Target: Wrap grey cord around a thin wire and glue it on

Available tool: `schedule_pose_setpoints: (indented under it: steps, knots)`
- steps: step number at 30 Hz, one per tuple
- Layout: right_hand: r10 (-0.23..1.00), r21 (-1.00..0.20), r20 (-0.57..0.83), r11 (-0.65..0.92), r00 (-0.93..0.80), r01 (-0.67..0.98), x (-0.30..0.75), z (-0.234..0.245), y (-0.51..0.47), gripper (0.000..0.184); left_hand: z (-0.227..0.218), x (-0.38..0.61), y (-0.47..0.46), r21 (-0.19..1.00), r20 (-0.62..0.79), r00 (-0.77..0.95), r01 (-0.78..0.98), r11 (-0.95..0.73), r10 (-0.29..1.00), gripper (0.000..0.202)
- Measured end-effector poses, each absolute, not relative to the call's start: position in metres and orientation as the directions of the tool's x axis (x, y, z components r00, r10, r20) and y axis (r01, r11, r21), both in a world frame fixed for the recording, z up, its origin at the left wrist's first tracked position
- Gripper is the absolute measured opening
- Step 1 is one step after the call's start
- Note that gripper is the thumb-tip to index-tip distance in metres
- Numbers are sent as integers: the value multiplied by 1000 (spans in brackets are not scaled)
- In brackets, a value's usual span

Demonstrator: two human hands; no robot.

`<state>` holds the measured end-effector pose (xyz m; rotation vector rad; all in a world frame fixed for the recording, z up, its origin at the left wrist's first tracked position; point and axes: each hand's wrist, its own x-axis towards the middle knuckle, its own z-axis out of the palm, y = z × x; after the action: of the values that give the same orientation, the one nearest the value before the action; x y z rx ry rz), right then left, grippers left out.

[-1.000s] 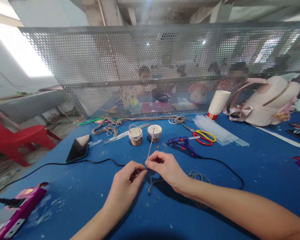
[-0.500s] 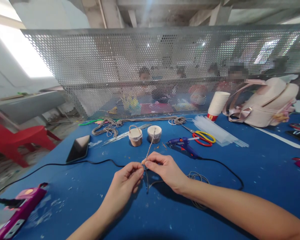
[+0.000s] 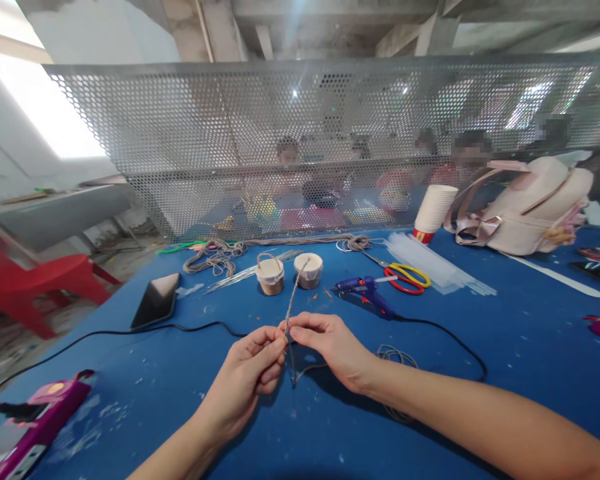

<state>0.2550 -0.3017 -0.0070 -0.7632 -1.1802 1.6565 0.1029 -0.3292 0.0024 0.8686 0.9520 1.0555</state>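
two tubs stand just beyond the grip, each small and round, with a flat white top and a rough brown lower wall. the left tub [image 3: 271, 279] has one thin handle arched over it and ragged white stuff hanging at its rim; the right tub [image 3: 314, 273] sits close beside it. whether anything is inside either cannot be told. farther off, to the right of the grip, leans one stack of white paper cups [image 3: 434, 210], nested too tightly to count, the end one red

the left hand [image 3: 253, 377] and right hand [image 3: 337, 347] meet in front of the tubs, thumb and fingertips of both pinching one grey twisted cord [image 3: 293, 297]. it rises from the grip, thin and nearly straight, its far end showing against the right tub's top; whether it touches there cannot be told. below the fingers a grey strand [image 3: 293, 363] hangs to a bend near the table, then runs under the right hand; a loose coil [image 3: 389, 349] lies right of the grip

beyond and right are one blue glue gun [image 3: 365, 287], one pair of scissors [image 3: 405, 280] with a red and a yellow handle, and many translucent sticks [image 3: 430, 263], smooth, straight and overlapping
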Motion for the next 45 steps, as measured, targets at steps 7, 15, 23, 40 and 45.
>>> schedule_pose_setpoints:
  steps: [7,15,23,40,45]
  knots:
    - [944,-962,47,-46,-326,-270,256,-8,-304,20,1,103,-329,952,-185,153,-218,216,971,28]
    - [963,-979,14,-41,-269,-198,254,-7,-300,15,6,106,-333,987,-131,114,-81,141,985,28]
    - [950,-975,-128,-173,-284,-138,254,-13,-295,13,6,101,-328,936,-198,192,-253,244,961,23]
    - [917,-932,131,243,-376,269,296,-13,-321,10,10,106,-331,933,-178,166,-285,220,970,19]
    - [614,-273,512,779,-600,564,300,-20,-322,17,6,109,-331,912,-212,242,-298,281,947,19]
